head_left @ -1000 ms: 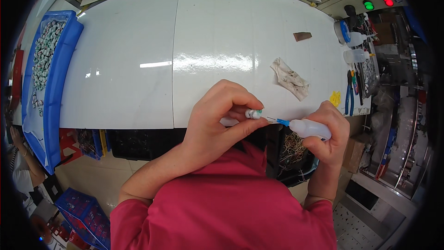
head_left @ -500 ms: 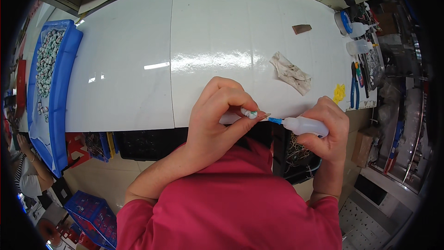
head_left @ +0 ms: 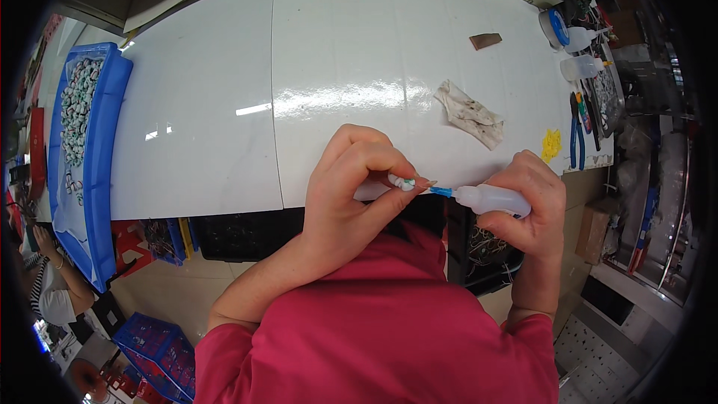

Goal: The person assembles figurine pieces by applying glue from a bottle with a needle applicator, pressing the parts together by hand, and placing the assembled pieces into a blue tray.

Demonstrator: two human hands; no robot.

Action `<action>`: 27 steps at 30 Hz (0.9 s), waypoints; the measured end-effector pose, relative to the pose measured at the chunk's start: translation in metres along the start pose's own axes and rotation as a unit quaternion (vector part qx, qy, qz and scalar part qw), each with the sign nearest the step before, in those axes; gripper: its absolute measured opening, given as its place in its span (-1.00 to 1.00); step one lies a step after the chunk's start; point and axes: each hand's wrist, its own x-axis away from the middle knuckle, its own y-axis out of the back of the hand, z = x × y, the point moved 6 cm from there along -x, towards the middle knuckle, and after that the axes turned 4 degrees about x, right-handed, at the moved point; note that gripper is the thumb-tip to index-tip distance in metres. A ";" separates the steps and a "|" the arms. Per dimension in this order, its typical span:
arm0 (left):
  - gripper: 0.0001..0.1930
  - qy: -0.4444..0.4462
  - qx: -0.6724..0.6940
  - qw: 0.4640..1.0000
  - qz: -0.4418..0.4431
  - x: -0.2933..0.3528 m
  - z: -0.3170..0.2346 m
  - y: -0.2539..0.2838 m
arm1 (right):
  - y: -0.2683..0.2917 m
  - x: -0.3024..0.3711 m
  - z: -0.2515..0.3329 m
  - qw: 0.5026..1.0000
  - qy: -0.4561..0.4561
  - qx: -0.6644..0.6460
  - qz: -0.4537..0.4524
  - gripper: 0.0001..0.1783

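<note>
Between the thumb and fingers of my left hand (head_left: pixel 357 179) is a small rounded white piece with green marks (head_left: pixel 404 182). My fingertips hide part of it. My right hand (head_left: pixel 529 198) is wrapped round a translucent squeeze bottle (head_left: pixel 493 200), which lies nearly level. Its blue needle tip (head_left: pixel 441 191) points left and ends right at my left fingertips. Whether the tip touches the piece, I cannot tell. Both hands are at the front edge of the white table (head_left: pixel 202 142).
A blue tray (head_left: pixel 112 120) at the far left holds many similar pieces. A stained cloth (head_left: pixel 471 116), a brown scrap (head_left: pixel 486 41) and small yellow bits (head_left: pixel 551 145) lie on the table. Blue-handled pliers (head_left: pixel 577 131) and another bottle (head_left: pixel 582 68) are at right. Another person's arm (head_left: pixel 67 273) shows at lower left.
The whole view has shifted slightly. The bottle's tip sits a little closer to my left fingertips. Both hands keep their holds.
</note>
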 end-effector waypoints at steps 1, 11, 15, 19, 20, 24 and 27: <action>-0.72 -0.001 0.003 1.000 -0.002 0.000 0.000 0.000 | 0.000 0.000 0.000 1.000 0.000 0.000 0.000 -0.58; -0.72 -0.002 0.005 1.000 -0.003 0.000 0.000 0.000 | 0.003 -0.003 0.007 0.999 0.018 0.032 -0.003 -0.59; -0.73 -0.005 0.003 1.000 -0.004 0.000 -0.001 0.001 | 0.004 -0.004 0.007 0.999 0.023 0.035 -0.011 -0.58; -0.72 -0.001 0.005 1.000 -0.010 -0.001 -0.002 0.001 | 0.010 -0.002 0.006 0.999 0.012 0.014 -0.031 -0.57; -0.72 0.003 0.015 1.000 -0.014 -0.002 -0.002 0.001 | 0.011 -0.002 0.006 0.999 0.010 0.004 -0.031 -0.57; -0.67 0.003 -0.016 0.999 0.050 -0.003 -0.005 -0.005 | 0.014 -0.003 0.006 1.000 0.012 0.000 -0.024 -0.57; -0.73 0.005 0.014 1.000 -0.013 -0.004 -0.004 -0.006 | 0.015 -0.003 0.005 1.000 0.019 0.007 -0.023 -0.57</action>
